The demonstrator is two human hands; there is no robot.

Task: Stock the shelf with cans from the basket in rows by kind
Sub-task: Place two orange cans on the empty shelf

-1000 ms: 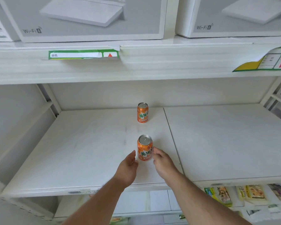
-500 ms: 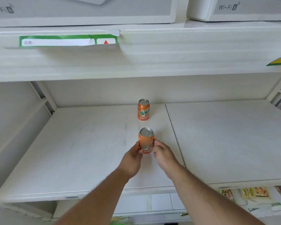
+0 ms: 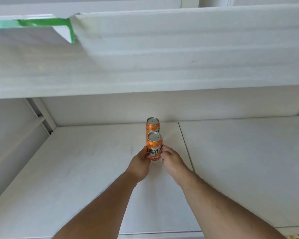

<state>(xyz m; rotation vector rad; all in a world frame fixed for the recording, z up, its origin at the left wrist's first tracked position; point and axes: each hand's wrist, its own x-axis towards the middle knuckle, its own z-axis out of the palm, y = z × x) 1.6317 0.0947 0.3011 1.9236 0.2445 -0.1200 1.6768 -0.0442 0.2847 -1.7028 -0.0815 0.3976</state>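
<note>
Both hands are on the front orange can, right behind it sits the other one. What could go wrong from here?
1. The front can, held between the left hand and the right hand, overlaps the rear can in this view; a further push may knock that one.
2. The row sits near the shelf panel seam; a base may catch there.

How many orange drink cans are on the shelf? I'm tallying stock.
2: one orange drink can at the back, one just before it, held between left hand and right hand.

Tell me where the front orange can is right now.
In the head view, the front orange can stands mid-shelf, directly before the rear orange can, held between the left hand and right hand.
</note>
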